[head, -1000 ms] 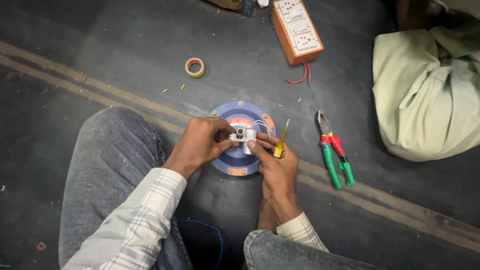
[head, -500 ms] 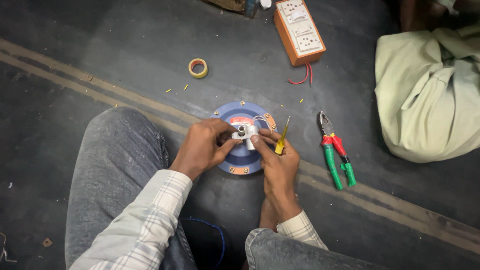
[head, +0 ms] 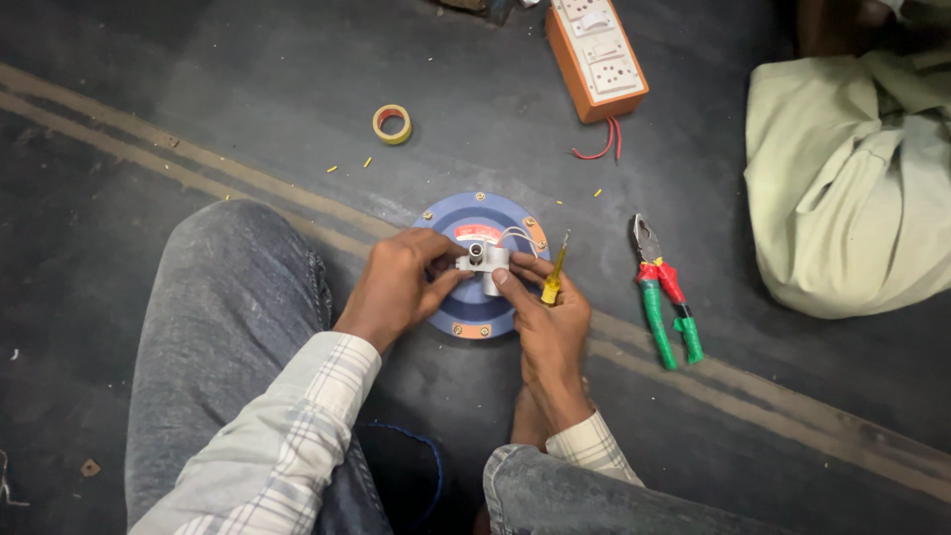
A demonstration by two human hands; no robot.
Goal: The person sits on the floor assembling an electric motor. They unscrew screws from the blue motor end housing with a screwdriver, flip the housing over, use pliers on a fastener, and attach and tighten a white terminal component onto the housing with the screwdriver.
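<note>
A round blue disc with copper tabs on its rim lies on the dark floor between my knees. At its middle sits a small white part with white wires curling off to the right. My left hand pinches that white part from the left. From the other side my right hand touches the same part with its fingertips. It also holds a small yellow-handled screwdriver, whose tip points up and away.
Pliers with red and green grips lie on the floor to the right. A yellow tape roll is farther off, and an orange switch box with red wires beyond it. Another person in pale cloth sits at the right.
Both hands stay on the white part at the disc's middle, with only slight finger shifts. The camera view has drifted a little.
</note>
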